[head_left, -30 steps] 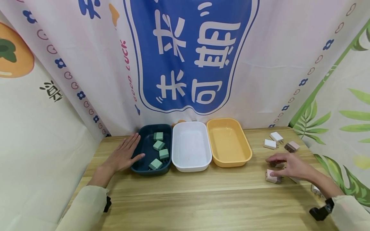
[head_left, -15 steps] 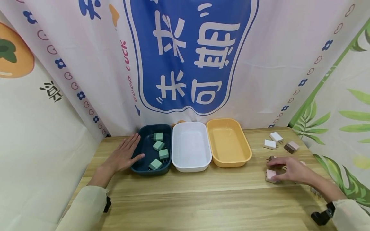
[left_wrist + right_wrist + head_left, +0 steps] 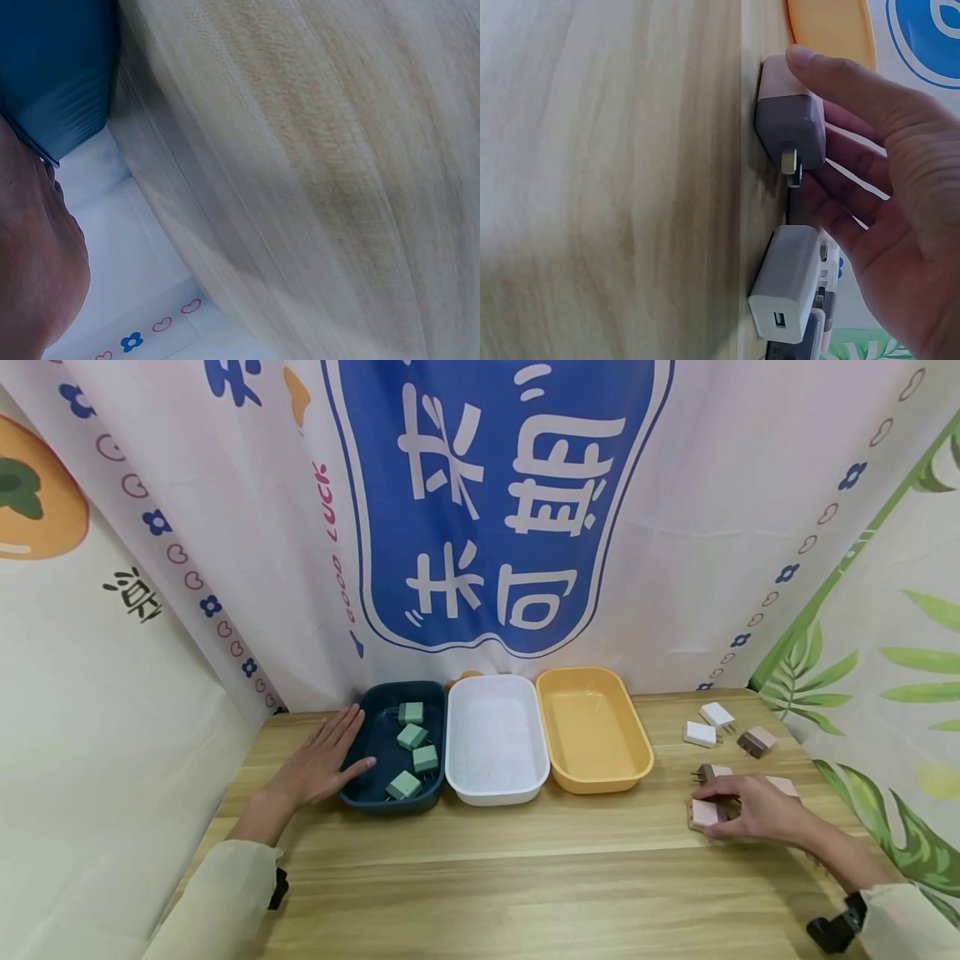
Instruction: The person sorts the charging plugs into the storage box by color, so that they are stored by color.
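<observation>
My right hand [image 3: 765,810] pinches a pink-and-grey charger plug [image 3: 703,814] on the table's right side. In the right wrist view the thumb lies on that charger plug [image 3: 791,112], its metal prongs pointing toward the camera, with the other fingers behind it. A white charger plug [image 3: 786,281] with a USB port lies just below the fingers there. On the left, my left hand [image 3: 311,768] rests with extended fingers on the rim of a dark teal tray [image 3: 356,802]. Several green charger plugs [image 3: 425,759] lie inside that tray.
A white tray [image 3: 497,797] and a yellow tray [image 3: 602,787] stand beside the teal one. Near my right hand are two white charger plugs [image 3: 701,734] and other pink-and-grey charger plugs [image 3: 757,741]. A printed curtain [image 3: 675,610] hangs behind the wooden table [image 3: 480,877].
My right hand has shifted slightly, and its fingers have closed in on the near pink-and-grey charger plug, uncovering another just behind it. The left hand stays in place.
</observation>
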Available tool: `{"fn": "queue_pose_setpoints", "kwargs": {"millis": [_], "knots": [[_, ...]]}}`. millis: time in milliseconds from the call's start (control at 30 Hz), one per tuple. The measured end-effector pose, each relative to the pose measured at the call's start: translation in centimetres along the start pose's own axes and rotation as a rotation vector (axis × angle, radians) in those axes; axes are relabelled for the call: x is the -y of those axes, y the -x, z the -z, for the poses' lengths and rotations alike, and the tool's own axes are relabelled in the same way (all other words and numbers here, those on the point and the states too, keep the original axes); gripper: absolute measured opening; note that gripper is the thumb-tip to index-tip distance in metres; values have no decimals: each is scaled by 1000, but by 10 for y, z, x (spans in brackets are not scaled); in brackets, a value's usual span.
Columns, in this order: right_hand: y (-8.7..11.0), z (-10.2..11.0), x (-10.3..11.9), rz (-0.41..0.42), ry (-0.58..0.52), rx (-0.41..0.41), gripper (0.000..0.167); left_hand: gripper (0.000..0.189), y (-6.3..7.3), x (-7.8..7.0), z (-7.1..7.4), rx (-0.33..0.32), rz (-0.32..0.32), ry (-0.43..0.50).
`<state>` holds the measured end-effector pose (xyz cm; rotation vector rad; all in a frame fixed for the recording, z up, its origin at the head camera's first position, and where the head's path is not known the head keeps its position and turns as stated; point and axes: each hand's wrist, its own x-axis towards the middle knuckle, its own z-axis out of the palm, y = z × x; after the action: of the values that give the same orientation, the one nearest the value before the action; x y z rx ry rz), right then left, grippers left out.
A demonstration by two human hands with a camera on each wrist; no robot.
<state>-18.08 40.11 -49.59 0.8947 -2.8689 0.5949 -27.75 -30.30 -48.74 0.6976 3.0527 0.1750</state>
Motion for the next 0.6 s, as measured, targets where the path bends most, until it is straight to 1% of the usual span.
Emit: {"fn": "queue_pose_setpoints", "kwargs": {"millis": [67,200,433,533,600], "knots": [[0,0,0,-17,-3,18,49,93,0,0,0,0,-1,-1],[-1,-1,-1,-27,-15,25,47,93,0,1,0,-2,-1,1],[0,-1,-1,-5,-23,15,45,93,0,1,0,5,-2,12],[0,0,0,-9,-23,11,45,93,0,0,0,4,-3,17],[0,2,2,-25,-26,8,46,92,0,0,0,4,-4,17]]}}
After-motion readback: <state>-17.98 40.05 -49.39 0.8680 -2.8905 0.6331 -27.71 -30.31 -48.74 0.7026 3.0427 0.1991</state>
